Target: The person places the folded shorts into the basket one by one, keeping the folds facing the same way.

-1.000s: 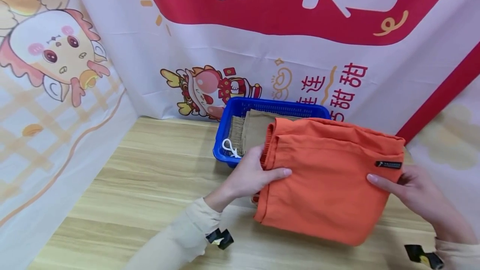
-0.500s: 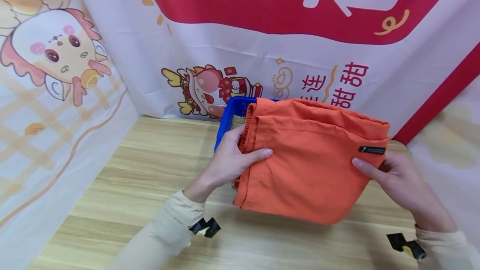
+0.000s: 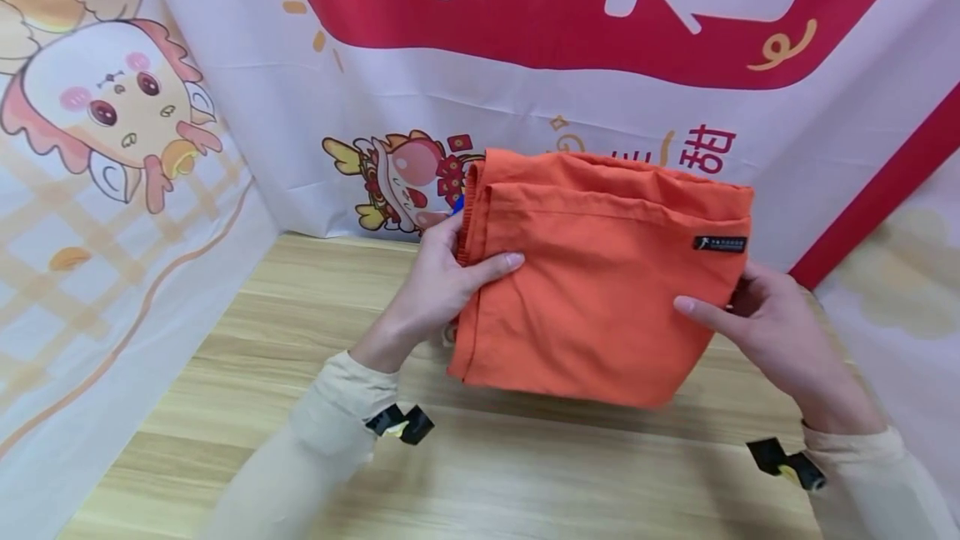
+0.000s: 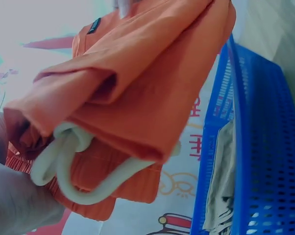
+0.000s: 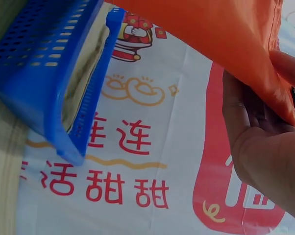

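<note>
Folded orange shorts (image 3: pixel 592 298) are held up in front of the blue basket, gripped at both sides. My left hand (image 3: pixel 431 286) holds the left edge, by the gathered elastic waistband, with the thumb on the near face. On the right, my right hand (image 3: pixel 780 336) pinches the other edge below a small black label (image 3: pixel 718 244). A white drawstring (image 4: pixel 84 193) hangs looped from the waistband in the left wrist view. Both wrist views show the blue basket (image 4: pixel 270 127) with a folded khaki garment (image 4: pixel 221 176) inside; the shorts hide nearly all of it from the head view.
A wooden table (image 3: pixel 315 323) lies beneath the hands. Printed cloth (image 3: pixel 315 132) with red lettering and cartoon figures hangs behind it and along the left side. Part of a small patterned item (image 3: pixel 448 333) shows at the shorts' left edge.
Both hands have carried the orange shorts up and to the left, away from me. They now cover the basket, which was largely visible a second ago.
</note>
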A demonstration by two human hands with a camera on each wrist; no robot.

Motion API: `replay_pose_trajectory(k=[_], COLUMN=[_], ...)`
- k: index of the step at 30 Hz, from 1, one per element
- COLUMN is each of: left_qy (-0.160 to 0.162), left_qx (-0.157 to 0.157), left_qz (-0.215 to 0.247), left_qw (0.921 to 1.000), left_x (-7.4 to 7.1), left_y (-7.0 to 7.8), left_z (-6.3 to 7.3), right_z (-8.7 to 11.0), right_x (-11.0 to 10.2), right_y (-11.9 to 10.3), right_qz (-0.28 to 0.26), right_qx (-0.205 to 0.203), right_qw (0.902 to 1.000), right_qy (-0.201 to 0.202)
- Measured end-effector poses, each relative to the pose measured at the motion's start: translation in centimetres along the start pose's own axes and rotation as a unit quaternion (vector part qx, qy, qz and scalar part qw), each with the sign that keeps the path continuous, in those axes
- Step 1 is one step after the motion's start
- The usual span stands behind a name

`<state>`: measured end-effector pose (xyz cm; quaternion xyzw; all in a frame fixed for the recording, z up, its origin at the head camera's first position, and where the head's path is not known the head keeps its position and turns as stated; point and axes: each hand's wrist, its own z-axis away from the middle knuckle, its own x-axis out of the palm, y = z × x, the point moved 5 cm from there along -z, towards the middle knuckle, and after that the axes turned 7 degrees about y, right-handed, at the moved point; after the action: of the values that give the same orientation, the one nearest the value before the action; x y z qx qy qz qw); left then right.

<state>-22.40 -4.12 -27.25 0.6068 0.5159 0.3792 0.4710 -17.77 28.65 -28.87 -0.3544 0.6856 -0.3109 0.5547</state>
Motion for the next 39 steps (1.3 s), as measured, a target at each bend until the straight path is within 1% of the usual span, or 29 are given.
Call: replay_pose_trajectory(k=[2,5,8,11,14,16,21,25,30,34,39], left_qy=[0.004,0.011,0.02,0.032,0.038,0.04,0.046,0.047,0.047,0.05,0.051], left_qx=[0.002,0.006,0.006,0.004,0.004,0.0,-0.009,-0.013,-0.035,-0.063,-0.092], left_qz=[0.002,-0.001,-0.017,-0.04,-0.053,-0.058,-0.081,-0.079,-0.072,-0.078,-0.073], left_qw=[1.0,0.9999,0.9996,0.9987,0.9979,0.9975,0.9956,0.9957,0.9957,0.9937,0.9918], left_x=[-0.2,-0.5,-0.8,-1.1,-1.3,-1.3,-1.3,-1.3,-1.2,-1.1,-0.9], left_y=[0.2,0.3,0.3,0.2,0.2,0.2,-0.1,-0.7,-1.7,-3.0,-4.9], left_z=[-0.6,-1.4,-2.3,-3.3,-4.4,-5.1,-6.9,-8.0,-9.0,-9.6,-10.4], right_z=[-0.3,-0.9,-1.8,-2.9,-4.2,-5.2,-7.1,-8.2,-9.2,-10.1,-11.0], right_x=[0.2,0.2,0.1,-0.1,-0.1,-0.2,0.1,0.5,0.9,1.3,2.0], right_y=[-0.3,-0.8,-1.2,-2.0,-2.4,-2.4,-1.8,-1.5,-1.1,-0.5,0.6], right_qz=[0.004,-0.003,-0.015,-0.02,-0.028,-0.025,-0.022,-0.03,-0.027,-0.031,-0.032], right_qx=[0.002,0.006,0.013,0.006,0.0,0.006,0.033,0.042,0.044,0.049,0.072], right_qw=[0.9999,0.9998,0.9997,0.9998,0.9994,0.9993,0.9988,0.9983,0.9984,0.9983,0.9968], right_qy=[-0.016,-0.021,-0.013,0.005,0.021,0.027,0.029,0.025,0.024,0.009,-0.006])
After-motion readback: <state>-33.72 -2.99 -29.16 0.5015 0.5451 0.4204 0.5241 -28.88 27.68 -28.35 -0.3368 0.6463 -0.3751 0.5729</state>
